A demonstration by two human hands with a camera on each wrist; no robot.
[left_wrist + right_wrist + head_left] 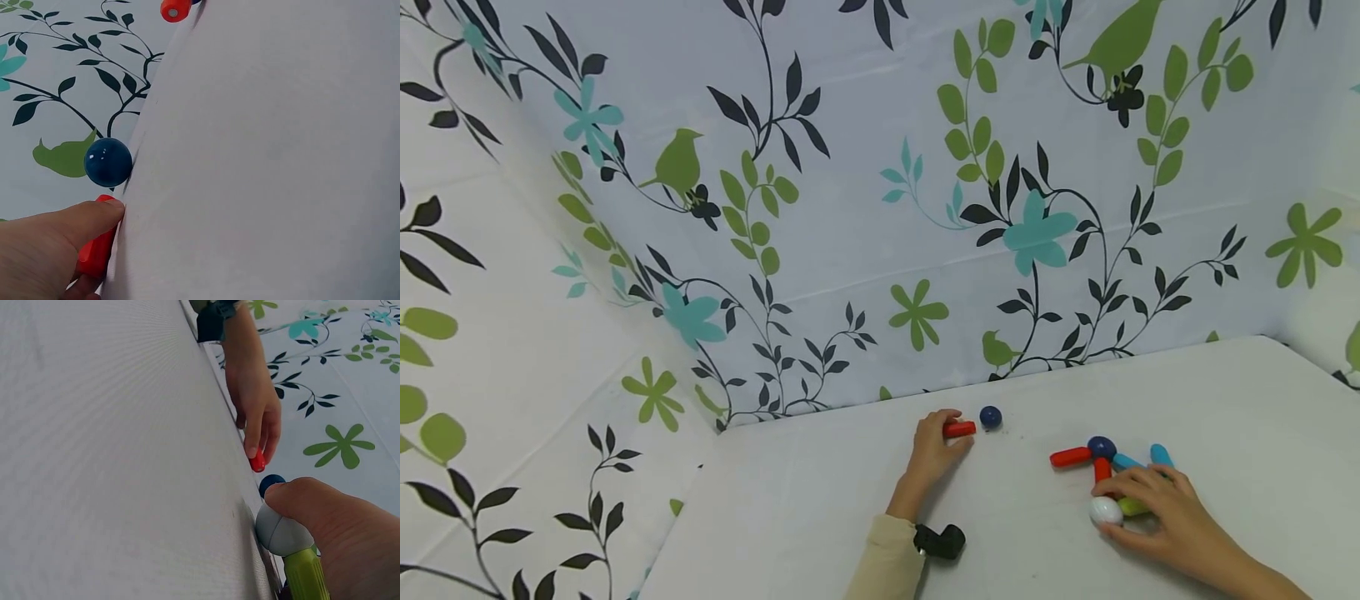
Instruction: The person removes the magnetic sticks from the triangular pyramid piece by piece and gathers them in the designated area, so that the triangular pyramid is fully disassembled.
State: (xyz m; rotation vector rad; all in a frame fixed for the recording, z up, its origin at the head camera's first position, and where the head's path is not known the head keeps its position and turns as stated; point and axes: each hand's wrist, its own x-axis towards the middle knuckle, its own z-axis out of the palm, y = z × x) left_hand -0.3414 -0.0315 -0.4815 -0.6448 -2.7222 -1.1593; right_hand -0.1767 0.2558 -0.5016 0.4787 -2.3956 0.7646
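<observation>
My left hand (932, 457) pinches a short red rod (961, 429) between thumb and fingers, low over the table. Just past the rod's end sits a loose dark blue ball (991, 417), also visible in the left wrist view as a shiny ball (108, 162). On the right, my right hand (1168, 517) grips a white ball (1106, 510), its thumb pressed on it in the right wrist view. A lime green rod (305, 575) joins this ball. Another dark blue ball (1102, 448) links a red rod (1070, 457), a second red rod (1102, 469) and a light blue rod (1127, 462). My right fingers cover part of this assembly.
A further light blue rod (1161, 454) sticks out behind the right hand. The white table (1000, 517) ends at a patterned cloth backdrop (865, 208). A black wrist camera (942, 542) is strapped on the left wrist.
</observation>
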